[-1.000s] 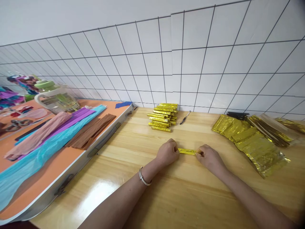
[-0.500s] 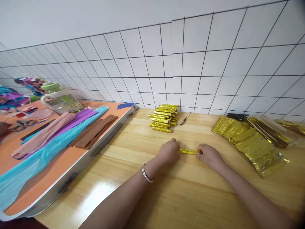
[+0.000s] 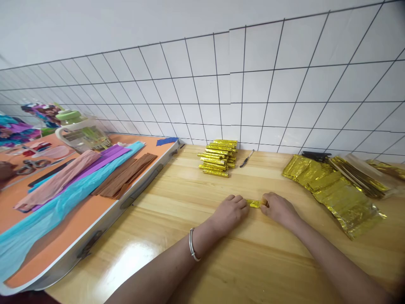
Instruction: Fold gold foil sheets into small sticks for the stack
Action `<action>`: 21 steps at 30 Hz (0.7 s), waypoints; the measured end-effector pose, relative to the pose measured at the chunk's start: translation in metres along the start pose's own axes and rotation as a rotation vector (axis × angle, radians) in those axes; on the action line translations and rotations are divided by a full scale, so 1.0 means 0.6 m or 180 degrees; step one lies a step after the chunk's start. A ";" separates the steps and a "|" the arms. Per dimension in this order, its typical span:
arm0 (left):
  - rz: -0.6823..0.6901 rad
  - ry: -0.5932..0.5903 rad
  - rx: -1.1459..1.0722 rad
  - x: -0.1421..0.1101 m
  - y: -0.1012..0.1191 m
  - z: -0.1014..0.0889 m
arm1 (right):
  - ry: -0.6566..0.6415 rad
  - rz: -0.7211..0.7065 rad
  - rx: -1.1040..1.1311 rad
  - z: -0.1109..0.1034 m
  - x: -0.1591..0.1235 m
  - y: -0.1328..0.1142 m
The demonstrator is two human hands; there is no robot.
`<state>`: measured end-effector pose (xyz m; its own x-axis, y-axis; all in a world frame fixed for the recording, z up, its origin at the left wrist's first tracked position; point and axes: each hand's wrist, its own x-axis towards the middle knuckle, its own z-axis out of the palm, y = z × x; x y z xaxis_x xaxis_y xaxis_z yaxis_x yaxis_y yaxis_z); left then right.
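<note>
The strip (image 3: 254, 203) of gold foil lies on the worktop (image 3: 177, 185) between the person's two hands, one at each end, its short middle showing in the gap. Held this way, it probably lies straight and level, with the worktop as a firm backing and neither end free to lift. The right hand (image 3: 279, 207) is curled in, its grip apparently pinching the strip's right end between thumb and finger. The left hand (image 3: 230, 213) lies lower and flatter, knuckles up, fingers over the left end; its fingertips are hidden, so whether that grip pinches or only presses cannot be told.

Beyond the hands, near the wall (image 3: 262, 118), gold rolls (image 3: 218, 161) are stacked roughly parallel, a placing that seems meant to gather them while leaving the front of the worktop free for handwork. A pen (image 3: 247, 158) lies just beside them. The foil sheets (image 3: 332, 194) spread on the right-hand side, apart from the right hand yet likely within its reach. Coloured paper (image 3: 123, 175) lies off to the left on an orange board (image 3: 69, 228), well apart from the strip, perhaps to separate the two materials.
</note>
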<state>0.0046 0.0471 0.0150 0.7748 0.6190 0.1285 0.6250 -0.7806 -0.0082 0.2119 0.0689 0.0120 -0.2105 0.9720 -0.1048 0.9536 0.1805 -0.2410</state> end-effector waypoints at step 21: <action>-0.0278 0.0288 -0.0912 -0.020 -0.028 0.017 | 0.0907 -0.1684 -0.0607 0.017 -0.045 0.030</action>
<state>-0.0142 0.0537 0.0036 0.6998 0.6845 0.2041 0.6265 -0.7255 0.2848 0.2324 0.0443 0.0004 -0.6237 0.7409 0.2491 0.7632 0.6461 -0.0107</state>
